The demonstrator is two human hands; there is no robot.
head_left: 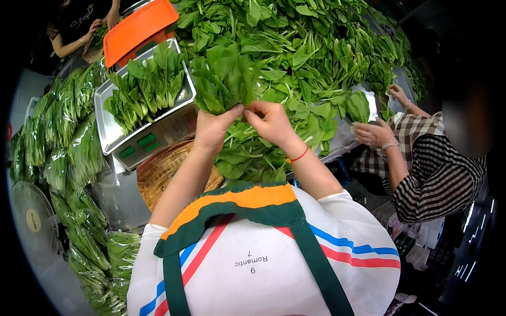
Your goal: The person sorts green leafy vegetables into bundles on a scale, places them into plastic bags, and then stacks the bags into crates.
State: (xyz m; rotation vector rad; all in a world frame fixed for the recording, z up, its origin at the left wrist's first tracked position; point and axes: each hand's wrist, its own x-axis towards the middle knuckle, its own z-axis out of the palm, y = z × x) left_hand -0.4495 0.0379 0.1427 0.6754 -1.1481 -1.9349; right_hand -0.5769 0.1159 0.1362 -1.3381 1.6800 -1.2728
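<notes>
My left hand point(213, 128) holds a bunch of leafy greens point(225, 81) upright, its leaves pointing away from me and its stem ends hidden by my fingers. Thumb and forefinger of my right hand point(270, 120) pinch at the base of that bunch, close against my left thumb. Just left of the bunch, several heads of greens point(148, 89) lie in the steel pan point(103, 132) of a digital scale point(158, 138) with lit green displays. Loose greens point(253, 158) cover the table beneath and beyond both hands.
An orange scale pan point(140, 29) stands beyond mine, near another person's hands point(103, 23). Bagged greens point(59, 118) line the left side, by a fan point(34, 219). A woven round mat point(170, 168) lies under my left forearm. To the right, a co-worker's gloved hand point(373, 133) holds greens.
</notes>
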